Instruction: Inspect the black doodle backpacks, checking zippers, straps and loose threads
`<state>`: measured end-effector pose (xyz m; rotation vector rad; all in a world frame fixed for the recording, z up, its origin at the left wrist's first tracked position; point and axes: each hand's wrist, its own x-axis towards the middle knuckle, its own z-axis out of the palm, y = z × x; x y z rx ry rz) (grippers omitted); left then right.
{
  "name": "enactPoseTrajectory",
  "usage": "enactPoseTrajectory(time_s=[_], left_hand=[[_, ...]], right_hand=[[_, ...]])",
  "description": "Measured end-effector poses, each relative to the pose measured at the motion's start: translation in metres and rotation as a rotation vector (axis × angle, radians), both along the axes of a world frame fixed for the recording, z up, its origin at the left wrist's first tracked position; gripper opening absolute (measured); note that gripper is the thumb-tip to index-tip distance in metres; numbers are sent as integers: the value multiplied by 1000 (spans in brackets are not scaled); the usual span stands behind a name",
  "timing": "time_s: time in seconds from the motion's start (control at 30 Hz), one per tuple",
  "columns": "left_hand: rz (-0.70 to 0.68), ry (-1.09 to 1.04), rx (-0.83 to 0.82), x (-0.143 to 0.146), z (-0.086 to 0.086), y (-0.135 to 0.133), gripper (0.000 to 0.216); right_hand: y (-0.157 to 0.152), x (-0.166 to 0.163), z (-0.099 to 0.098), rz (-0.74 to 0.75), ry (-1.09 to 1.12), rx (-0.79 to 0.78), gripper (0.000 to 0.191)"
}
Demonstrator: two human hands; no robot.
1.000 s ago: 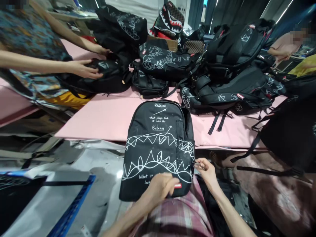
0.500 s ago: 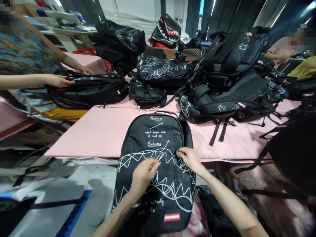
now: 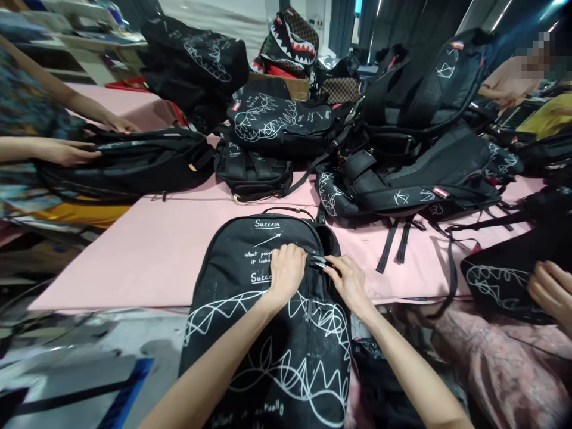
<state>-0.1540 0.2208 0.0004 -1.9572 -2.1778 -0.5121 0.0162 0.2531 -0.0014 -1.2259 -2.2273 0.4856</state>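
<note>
A black backpack (image 3: 250,333) with white scribbles and "Success" lettering lies face up in front of me, its top on the pink table (image 3: 147,250). My left hand (image 3: 286,271) rests on its upper front with fingers curled, pinching the fabric beside the side zipper. My right hand (image 3: 348,280) is closed on a small metal tool (image 3: 319,261), like thread snips, whose tips point left at the spot my left hand holds.
Many black backpacks (image 3: 402,155) are heaped across the back of the table. At the left another person's hands (image 3: 67,152) hold a black bag (image 3: 129,167). Another person's hand (image 3: 552,289) grips a bag at the right edge.
Both my hands have moved up the backpack from its lower front to the upper zipper area. The person at the left has pulled their bag leftward.
</note>
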Motion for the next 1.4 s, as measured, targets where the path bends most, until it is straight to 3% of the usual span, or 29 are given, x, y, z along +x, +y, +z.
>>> enactPoseTrajectory(time_s=[0.2, 0.37, 0.5, 0.7, 0.9, 1.4], left_hand=[[41, -218, -60, -8, -4, 0, 29], [-18, -80, -49, 1, -5, 1, 24], [13, -63, -95, 3, -5, 4, 27], [-5, -420, -121, -10, 2, 8, 21], [-9, -590, -148, -15, 17, 7, 21], [-5, -673, -125, -13, 18, 3, 23]], right_hand=[[5, 0, -2, -58, 46, -39, 27], [2, 0, -4, -62, 13, -23, 19], [3, 0, -4, -42, -9, 53, 19], [5, -6, -2, 5, -4, 120, 18], [6, -16, 6, 29, 14, 142, 19], [10, -18, 8, 95, -15, 125, 20]])
